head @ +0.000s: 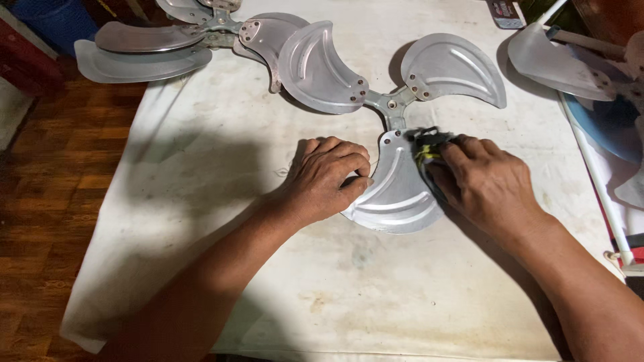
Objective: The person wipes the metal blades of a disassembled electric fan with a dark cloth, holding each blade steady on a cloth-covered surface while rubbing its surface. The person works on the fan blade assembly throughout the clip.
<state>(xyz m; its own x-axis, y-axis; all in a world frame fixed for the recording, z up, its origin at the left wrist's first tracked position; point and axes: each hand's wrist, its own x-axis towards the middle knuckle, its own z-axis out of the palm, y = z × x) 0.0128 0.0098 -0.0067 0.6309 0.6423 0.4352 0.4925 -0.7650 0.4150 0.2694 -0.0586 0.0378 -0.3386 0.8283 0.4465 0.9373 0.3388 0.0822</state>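
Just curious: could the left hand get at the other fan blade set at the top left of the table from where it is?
Probably yes: the left hand rests on the near blade, and only bare white cloth lies toward the second blade set.

Card (504,13): we see one small flat printed piece at the far edge of the counter (201,201), right of centre, cut off by the top of the view.
Shape: roughly rectangular, lying flat and a little askew.
Colours: dark grey with red and pale marks.
Print: too small for us to make out.
Screens, signs: we find none.
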